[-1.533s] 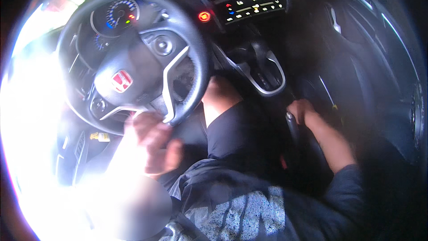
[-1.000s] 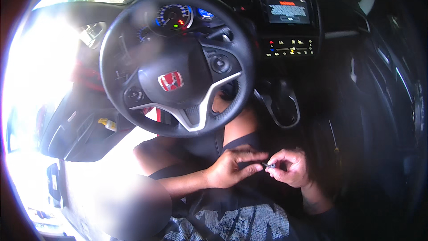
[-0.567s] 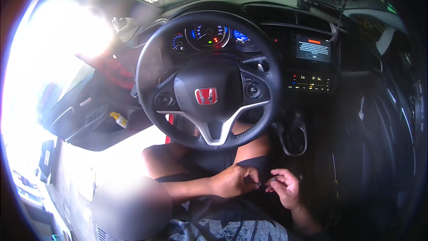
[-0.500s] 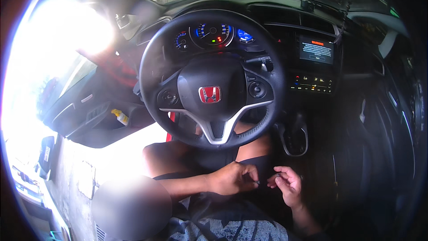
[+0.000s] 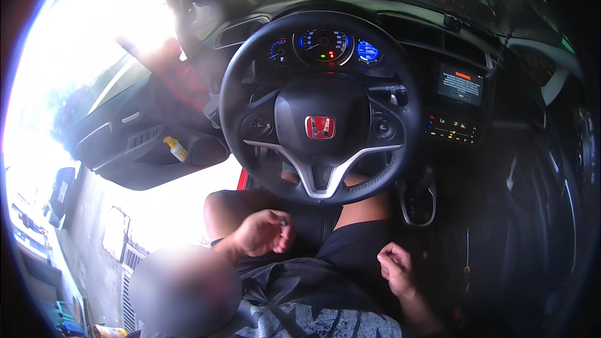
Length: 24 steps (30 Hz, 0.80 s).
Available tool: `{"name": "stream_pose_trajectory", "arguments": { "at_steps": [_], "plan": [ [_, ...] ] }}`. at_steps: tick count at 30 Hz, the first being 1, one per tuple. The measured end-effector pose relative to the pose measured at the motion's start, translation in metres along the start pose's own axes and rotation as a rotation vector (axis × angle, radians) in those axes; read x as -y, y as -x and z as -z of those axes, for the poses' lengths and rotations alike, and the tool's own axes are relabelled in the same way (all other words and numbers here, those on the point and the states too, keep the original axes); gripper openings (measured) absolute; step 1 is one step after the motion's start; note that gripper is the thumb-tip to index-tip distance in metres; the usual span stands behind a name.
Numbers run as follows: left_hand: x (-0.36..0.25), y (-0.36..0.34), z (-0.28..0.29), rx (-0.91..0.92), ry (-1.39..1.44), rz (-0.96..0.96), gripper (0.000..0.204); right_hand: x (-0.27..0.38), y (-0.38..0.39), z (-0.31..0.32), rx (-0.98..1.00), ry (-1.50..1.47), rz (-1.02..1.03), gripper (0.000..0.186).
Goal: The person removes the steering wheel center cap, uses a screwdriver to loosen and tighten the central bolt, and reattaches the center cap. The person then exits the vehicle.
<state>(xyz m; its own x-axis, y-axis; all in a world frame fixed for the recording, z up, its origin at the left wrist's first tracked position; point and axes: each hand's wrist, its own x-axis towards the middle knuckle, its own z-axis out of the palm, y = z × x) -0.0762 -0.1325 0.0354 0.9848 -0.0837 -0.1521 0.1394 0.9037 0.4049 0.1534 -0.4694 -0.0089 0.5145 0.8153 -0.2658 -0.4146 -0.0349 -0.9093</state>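
My left hand [image 5: 263, 233] is raised over my left thigh, its fingers curled in. A small dark piece [image 5: 283, 222] shows at its fingertips, too small to name. Above my right thigh is my right hand [image 5: 395, 269], fingers and thumb drawn together in a pinch; whether anything sits between them is hidden. In front of both hands stands the black steering wheel [image 5: 320, 193] with silver lower spokes and a red emblem. Neither hand touches the wheel.
The driver's door [image 5: 144, 156] hangs open on the left, with a yellow-and-white bottle [image 5: 176, 148] in its pocket. Right of the wheel are a lit touchscreen [image 5: 460, 84] and the gear selector [image 5: 418, 200]. A slim tool with a yellowish handle [image 5: 467, 269] lies further right.
My hands, close together before, are now apart. The left has moved left and up toward my left thigh; the right has curled its fingers. The view has shifted slightly.
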Motion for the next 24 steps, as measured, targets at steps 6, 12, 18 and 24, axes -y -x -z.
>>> {"name": "stream_pose_trajectory", "arguments": {
  "at_steps": [6,12,18,24],
  "plan": [
    [-0.022,0.031,-0.013,-0.475,-0.222,-0.221,0.047,-0.014,0.000,-0.011,0.067,0.305,0.074,0.007],
    [-0.021,0.037,-0.006,-0.586,-0.240,-0.151,0.055,-0.016,-0.003,-0.015,0.096,0.536,0.077,0.016],
    [-0.015,0.049,-0.011,-0.741,-0.296,-0.218,0.051,-0.020,-0.006,-0.011,0.103,0.474,0.148,0.015],
    [-0.088,0.132,-0.015,-0.679,-0.698,-0.728,0.030,-0.016,0.011,-0.007,0.005,0.425,0.312,0.014]
  ]
}}
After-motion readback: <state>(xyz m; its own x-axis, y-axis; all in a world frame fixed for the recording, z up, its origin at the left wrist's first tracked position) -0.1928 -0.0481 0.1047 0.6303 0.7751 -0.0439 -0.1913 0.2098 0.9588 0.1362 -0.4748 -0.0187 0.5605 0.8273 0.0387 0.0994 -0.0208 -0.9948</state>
